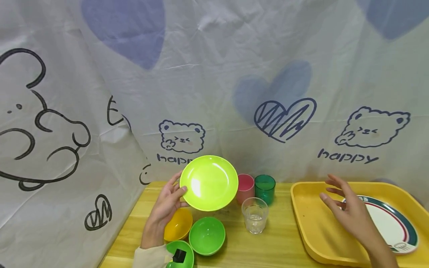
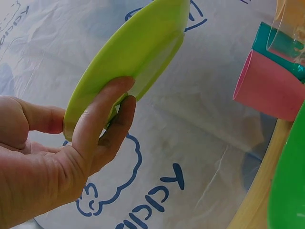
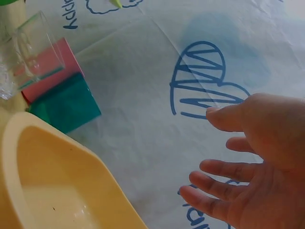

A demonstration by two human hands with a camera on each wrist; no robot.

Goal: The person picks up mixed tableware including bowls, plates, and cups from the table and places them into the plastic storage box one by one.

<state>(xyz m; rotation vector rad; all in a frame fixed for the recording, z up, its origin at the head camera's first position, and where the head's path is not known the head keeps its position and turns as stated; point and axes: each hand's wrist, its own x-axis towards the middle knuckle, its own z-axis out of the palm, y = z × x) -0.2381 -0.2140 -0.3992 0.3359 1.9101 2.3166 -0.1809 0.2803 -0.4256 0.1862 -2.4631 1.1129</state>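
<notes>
The lime-green plate (image 1: 209,183) is round, glossy and shallow.

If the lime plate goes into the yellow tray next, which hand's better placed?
Probably the right hand, after a handover: it's empty and nearer the yellow tray. The left hand holds the lime plate, left of the clear cup.

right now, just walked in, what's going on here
A person's left hand holds a lime-green plate by its edge above the table. The right hand is empty above a yellow tray holding a green-rimmed white plate. A pink cup, a teal cup and a clear cup stand on the table, with a yellow bowl and a green bowl to their left.
</notes>
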